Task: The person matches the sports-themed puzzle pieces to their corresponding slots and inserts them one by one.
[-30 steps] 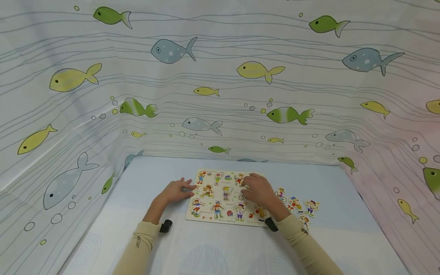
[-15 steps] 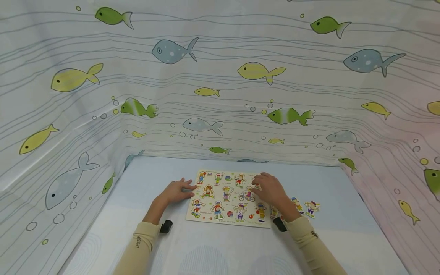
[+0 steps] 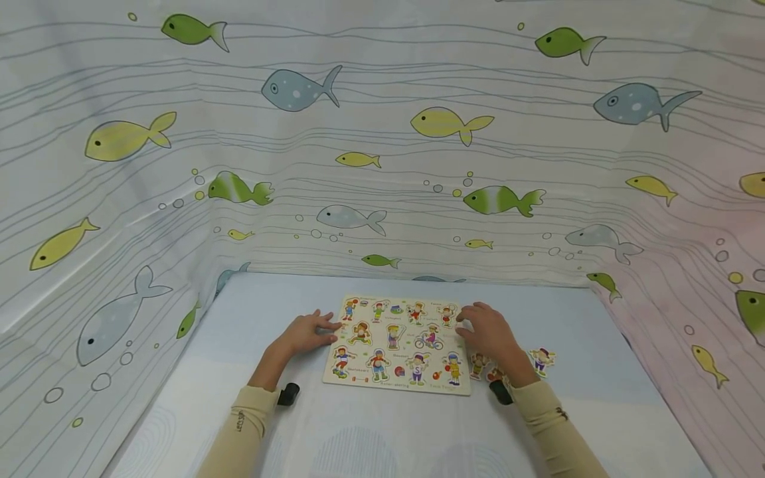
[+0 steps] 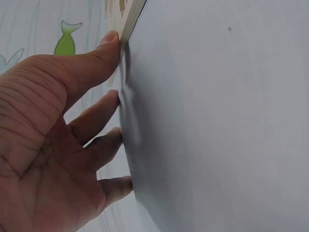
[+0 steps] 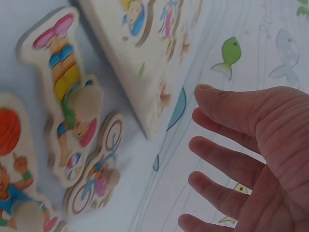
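Observation:
A wooden puzzle board with cartoon sport figures lies flat on the pale blue table. My left hand rests open at its left edge, and in the left wrist view the thumb touches the board's edge. My right hand hovers open and holds nothing just off the board's right edge, above loose figure pieces. The right wrist view shows its relaxed fingers beside the board's corner, a loose figure piece and a cyclist piece.
Another loose piece lies further right on the table. A fish-print curtain walls in the table at the back and both sides. Black wrist devices sit at both sleeves.
My right hand has moved rightwards off the middle of the board to its right edge, uncovering a cyclist piece seated in the board. The left hand has stayed put.

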{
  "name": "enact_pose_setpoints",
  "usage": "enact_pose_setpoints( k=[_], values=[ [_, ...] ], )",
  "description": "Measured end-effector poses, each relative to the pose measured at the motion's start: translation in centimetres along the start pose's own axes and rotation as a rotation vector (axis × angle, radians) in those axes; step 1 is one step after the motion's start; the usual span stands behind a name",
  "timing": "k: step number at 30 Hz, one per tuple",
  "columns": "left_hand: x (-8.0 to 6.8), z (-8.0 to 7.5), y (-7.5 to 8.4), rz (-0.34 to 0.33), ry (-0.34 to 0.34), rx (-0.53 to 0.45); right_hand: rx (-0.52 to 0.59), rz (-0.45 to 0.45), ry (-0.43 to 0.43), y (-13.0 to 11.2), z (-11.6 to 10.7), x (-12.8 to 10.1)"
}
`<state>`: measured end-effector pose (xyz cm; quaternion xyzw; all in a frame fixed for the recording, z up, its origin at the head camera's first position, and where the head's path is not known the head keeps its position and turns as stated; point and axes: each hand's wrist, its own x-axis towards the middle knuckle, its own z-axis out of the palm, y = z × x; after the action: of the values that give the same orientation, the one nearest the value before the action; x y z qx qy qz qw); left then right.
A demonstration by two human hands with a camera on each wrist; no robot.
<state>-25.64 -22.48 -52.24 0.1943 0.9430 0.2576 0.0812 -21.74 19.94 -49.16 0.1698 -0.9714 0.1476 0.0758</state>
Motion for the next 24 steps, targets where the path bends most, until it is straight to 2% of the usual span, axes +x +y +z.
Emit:
enact_pose_setpoints(
  k=[15, 24],
  values=[
    [0.1, 0.1, -0.2, 0.016, 0.002, 0.005, -0.001, 0.166, -0.097, 2.6, 0.1, -0.5],
    [0.3, 0.2, -0.4, 0.023, -0.002, 0.010, -0.002, 0.166, -0.100, 3.6, 0.5, -1.0]
  ],
)
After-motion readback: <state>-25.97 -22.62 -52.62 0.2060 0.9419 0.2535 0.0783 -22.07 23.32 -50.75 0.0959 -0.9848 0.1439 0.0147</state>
